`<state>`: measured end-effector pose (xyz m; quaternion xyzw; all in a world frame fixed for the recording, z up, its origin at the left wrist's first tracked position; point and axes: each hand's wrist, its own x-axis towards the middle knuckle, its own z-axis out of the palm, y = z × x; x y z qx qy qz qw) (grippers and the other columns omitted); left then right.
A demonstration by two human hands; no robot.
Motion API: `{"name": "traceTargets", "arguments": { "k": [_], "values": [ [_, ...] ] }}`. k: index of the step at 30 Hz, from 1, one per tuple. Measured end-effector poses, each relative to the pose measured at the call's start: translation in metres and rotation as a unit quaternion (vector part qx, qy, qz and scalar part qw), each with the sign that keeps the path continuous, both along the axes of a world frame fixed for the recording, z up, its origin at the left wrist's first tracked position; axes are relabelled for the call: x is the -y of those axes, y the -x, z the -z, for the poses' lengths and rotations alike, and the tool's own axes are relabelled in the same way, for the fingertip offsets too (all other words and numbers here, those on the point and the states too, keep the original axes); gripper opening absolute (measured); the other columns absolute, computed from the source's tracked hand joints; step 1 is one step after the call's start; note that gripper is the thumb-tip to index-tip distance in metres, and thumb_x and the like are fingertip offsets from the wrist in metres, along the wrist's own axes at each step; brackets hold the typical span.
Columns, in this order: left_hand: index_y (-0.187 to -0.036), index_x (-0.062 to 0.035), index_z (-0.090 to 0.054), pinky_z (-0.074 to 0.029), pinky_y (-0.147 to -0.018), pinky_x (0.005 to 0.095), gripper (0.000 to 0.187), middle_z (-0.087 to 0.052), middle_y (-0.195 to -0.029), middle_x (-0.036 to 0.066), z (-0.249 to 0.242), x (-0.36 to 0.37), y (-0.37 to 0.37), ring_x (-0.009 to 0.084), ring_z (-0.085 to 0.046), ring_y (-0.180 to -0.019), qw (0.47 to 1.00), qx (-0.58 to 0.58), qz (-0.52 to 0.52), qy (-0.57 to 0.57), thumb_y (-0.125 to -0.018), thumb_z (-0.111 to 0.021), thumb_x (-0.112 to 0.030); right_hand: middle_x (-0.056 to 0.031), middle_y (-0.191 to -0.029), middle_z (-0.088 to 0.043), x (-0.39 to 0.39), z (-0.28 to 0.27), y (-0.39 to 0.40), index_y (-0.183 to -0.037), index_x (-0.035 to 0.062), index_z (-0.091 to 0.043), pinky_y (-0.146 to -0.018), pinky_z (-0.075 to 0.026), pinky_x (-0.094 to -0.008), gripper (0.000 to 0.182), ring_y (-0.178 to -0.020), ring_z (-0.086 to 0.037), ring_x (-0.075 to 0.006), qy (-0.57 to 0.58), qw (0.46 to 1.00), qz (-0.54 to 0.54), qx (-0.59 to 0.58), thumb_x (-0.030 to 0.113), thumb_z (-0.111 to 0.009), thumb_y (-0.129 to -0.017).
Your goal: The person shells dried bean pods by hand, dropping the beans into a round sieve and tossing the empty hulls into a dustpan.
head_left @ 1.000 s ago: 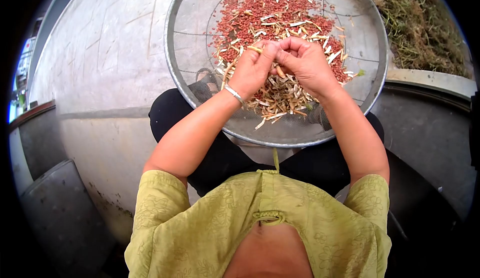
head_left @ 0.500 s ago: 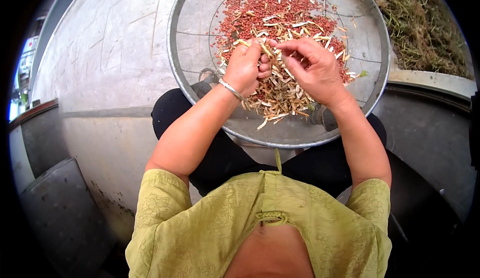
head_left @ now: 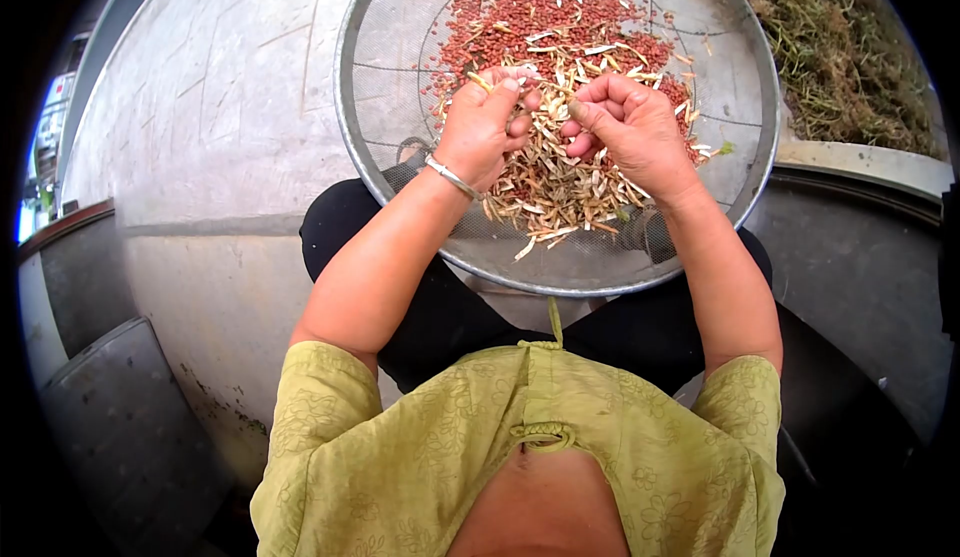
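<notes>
Red beans (head_left: 520, 19) and husks (head_left: 570, 197) share a sieve (head_left: 385, 92); left hand (head_left: 478, 137) clamps a pod (head_left: 481, 82), right hand (head_left: 633, 135) pinches together.

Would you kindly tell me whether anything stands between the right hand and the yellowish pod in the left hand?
Yes: the left hand itself does, its thumb side lying between the yellowish pod and the right hand; otherwise only open space shows above the husks.

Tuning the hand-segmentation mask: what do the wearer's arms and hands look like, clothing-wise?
Short, loose yellow-green sleeves with a tone-on-tone floral pattern, ending above the elbows; forearms uncovered. A narrow silver-coloured bangle circles the left wrist; nothing on the right wrist. Left hand and right hand ungloved, no rings visible.
</notes>
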<state>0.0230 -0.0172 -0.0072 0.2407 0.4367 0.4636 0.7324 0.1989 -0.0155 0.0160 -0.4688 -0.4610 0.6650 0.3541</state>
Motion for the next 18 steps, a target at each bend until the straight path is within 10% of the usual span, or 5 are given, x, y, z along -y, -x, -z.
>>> {"name": "traceTargets", "arguments": {
  "k": [7, 10, 18],
  "values": [
    [-0.101, -0.0028, -0.052, -0.035, -0.047, 0.0186, 0.016, -0.051, -0.073, 0.000, 0.007, 0.007, -0.004, 0.0042, -0.041, -0.056, 0.993, -0.048, 0.064, -0.088, -0.094, -0.045, -0.015, -0.0079, -0.072, -0.063, 0.000, 0.004, 0.002, -0.088, -0.0003, -0.055, -0.051, -0.048, -0.0188, 0.008, -0.058, -0.062, -0.0101, -0.025, 0.999, -0.018, 0.016, 0.007, -0.055, -0.088],
    [-0.097, -0.0005, -0.051, -0.042, -0.062, 0.0237, 0.017, -0.053, -0.075, 0.000, 0.009, 0.007, -0.008, 0.0066, -0.047, -0.070, 0.947, -0.237, 0.076, -0.204, -0.091, -0.052, -0.016, -0.0078, -0.072, -0.064, 0.001, 0.004, 0.003, -0.087, -0.0002, -0.055, -0.050, -0.047, -0.0190, 0.008, -0.057, -0.062, -0.0100, -0.024, 0.999, -0.014, 0.023, 0.008, -0.056, -0.088],
    [-0.091, -0.0091, -0.045, -0.031, -0.047, 0.0153, 0.007, -0.044, -0.068, -0.006, 0.016, 0.004, -0.010, 0.0008, -0.037, -0.055, 0.956, -0.176, 0.076, -0.221, -0.093, -0.049, -0.015, -0.0084, -0.071, -0.064, 0.004, 0.002, 0.006, -0.082, 0.0001, -0.053, -0.047, -0.047, -0.0196, 0.010, -0.054, -0.062, -0.0102, -0.023, 0.999, -0.006, 0.043, 0.008, -0.056, -0.087]
  ]
}}
